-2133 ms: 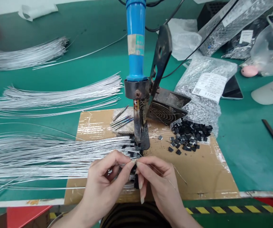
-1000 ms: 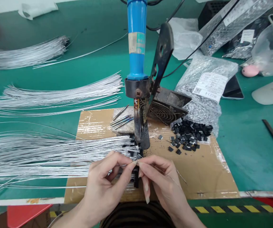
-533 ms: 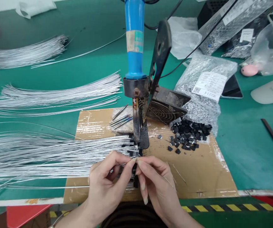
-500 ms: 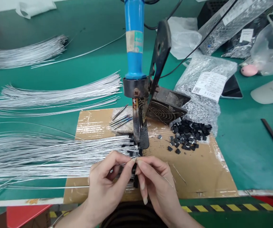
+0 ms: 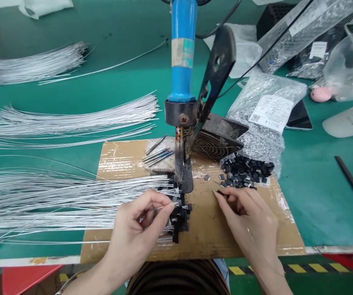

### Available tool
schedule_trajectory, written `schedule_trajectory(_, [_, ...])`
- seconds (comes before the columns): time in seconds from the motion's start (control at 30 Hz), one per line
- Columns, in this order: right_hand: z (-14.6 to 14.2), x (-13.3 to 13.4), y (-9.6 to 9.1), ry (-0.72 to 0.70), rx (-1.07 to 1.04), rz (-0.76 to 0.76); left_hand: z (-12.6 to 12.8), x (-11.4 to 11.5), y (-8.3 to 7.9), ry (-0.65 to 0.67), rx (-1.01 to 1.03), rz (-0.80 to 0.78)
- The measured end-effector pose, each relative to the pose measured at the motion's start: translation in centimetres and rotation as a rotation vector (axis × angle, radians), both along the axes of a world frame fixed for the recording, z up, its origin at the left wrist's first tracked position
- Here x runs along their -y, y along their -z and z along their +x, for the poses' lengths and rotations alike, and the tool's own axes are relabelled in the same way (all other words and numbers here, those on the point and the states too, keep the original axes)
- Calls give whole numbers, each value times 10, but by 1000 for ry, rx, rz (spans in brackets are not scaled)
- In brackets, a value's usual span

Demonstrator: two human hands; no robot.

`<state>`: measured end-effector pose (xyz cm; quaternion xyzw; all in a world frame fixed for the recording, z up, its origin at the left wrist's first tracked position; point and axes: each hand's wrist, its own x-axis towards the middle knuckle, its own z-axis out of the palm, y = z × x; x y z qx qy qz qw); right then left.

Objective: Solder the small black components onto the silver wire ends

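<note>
My left hand (image 5: 144, 223) pinches the end of a thin white wire between thumb and forefinger, just below the tip of the blue-handled soldering iron (image 5: 184, 65). Beside its fingertips, black connectors (image 5: 181, 223) sit on the ends of a bundle of white wires (image 5: 71, 200) running off to the left. My right hand (image 5: 250, 217) is apart from it, over the cardboard, at the near edge of a pile of small black connectors (image 5: 250, 170). Its thumb and forefinger close around a small black connector, mostly hidden by the fingers.
The iron hangs in a black metal stand (image 5: 216, 61) above the cardboard sheet (image 5: 207, 241). Behind it sits a small fan (image 5: 217, 141), with spare iron tips (image 5: 159, 155) to the left. More wire bundles (image 5: 80, 119) lie at left; bubble-wrap bags (image 5: 256, 114) and a phone (image 5: 301, 116) at right.
My right hand has left the left hand's fingertips and moved right to the connector pile, closing on a connector there. The left hand stays near the iron, still pinching. The view has shifted slightly.
</note>
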<state>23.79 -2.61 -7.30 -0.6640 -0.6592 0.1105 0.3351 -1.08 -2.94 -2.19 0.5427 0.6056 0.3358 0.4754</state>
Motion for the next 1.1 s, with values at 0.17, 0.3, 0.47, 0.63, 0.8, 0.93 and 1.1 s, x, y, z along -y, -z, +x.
schedule_trajectory(0.17, [-7,6,2,101,-134,-149,0,2,1,-7,-27,-2])
schedule_trajectory(0.3, [-15,11,-7,193,-478,-221,-1,2,1,0,-39,-3])
schedule_trajectory(0.47, [-30,10,-21,216,-795,-219,-3,2,0,12,-66,10])
schedule_trajectory(0.63, [-42,8,-29,153,-870,-245,-3,1,-2,-12,-44,8])
schedule_trajectory(0.8, [-57,7,-37,73,-1003,-357,0,-1,-4,-40,-21,-30])
schedule_trajectory(0.93, [-68,6,-43,38,-1165,-451,2,-4,-8,-28,-21,-31])
schedule_trajectory(1.1, [-74,4,-47,-9,-1238,-488,5,-7,-15,-3,85,-36])
